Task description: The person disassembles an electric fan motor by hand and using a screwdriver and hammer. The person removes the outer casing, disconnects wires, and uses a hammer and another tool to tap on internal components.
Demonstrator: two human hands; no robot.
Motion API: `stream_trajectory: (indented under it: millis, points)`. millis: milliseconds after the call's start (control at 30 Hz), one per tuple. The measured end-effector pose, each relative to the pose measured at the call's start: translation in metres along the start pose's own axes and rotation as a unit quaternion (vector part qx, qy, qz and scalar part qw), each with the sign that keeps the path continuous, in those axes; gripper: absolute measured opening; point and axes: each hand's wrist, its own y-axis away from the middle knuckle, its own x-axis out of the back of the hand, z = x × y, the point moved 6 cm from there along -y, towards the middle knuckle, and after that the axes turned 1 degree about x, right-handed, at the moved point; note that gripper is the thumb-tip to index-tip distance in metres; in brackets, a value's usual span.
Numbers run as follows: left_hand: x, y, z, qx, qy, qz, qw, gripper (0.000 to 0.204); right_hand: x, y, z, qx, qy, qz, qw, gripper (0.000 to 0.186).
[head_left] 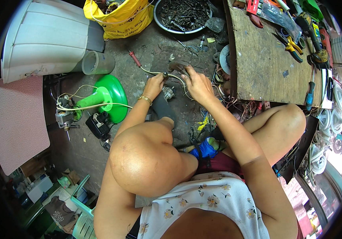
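My left hand [155, 87], a gold bracelet at its wrist, is closed around something small; a dark tip [165, 74] shows at its fingers, the rest hidden. My right hand [199, 85] has thumb and fingers closed on a brown, rounded piece [177, 66] whose kind I cannot make out. A pale cable runs past both hands from a red-handled soldering iron [135, 59] on the floor. Below my left hand, beside my dark-sleeved foot [164, 108], sits a small silvery metal part [168, 93].
A green fan stand [117, 99] lies at the left with a bare motor [64, 118] and a black adapter [98, 125]. Farther off are a clear tub [98, 63], a yellow bag [119, 20] and a basin of metal bits [183, 30]. A wooden table [258, 67] holds pliers [293, 48] and a screwdriver [310, 95].
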Motion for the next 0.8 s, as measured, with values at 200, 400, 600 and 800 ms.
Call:
stream_trajectory:
  millis: [200, 400, 600, 800]
  points:
    - [0.000, -0.003, 0.006, -0.035, -0.007, 0.007, 0.999, 0.016, -0.001, -0.001, 0.000, 0.003, 0.001, -0.006, 1.000, 0.034]
    - [-0.006, -0.006, 0.003, -0.030, -0.011, -0.006, 0.999, 0.013, -0.001, -0.006, -0.007, 0.007, 0.051, -0.027, 0.998, 0.034]
    - [-0.005, -0.004, 0.001, -0.012, -0.011, -0.009, 1.000, 0.012, 0.040, -0.021, -0.049, 0.069, 0.039, 0.025, 0.997, 0.032]
    - [-0.013, -0.012, 0.002, -0.018, 0.002, -0.036, 0.999, 0.013, 0.050, -0.016, -0.043, 0.121, -0.006, 0.175, 0.977, 0.029]
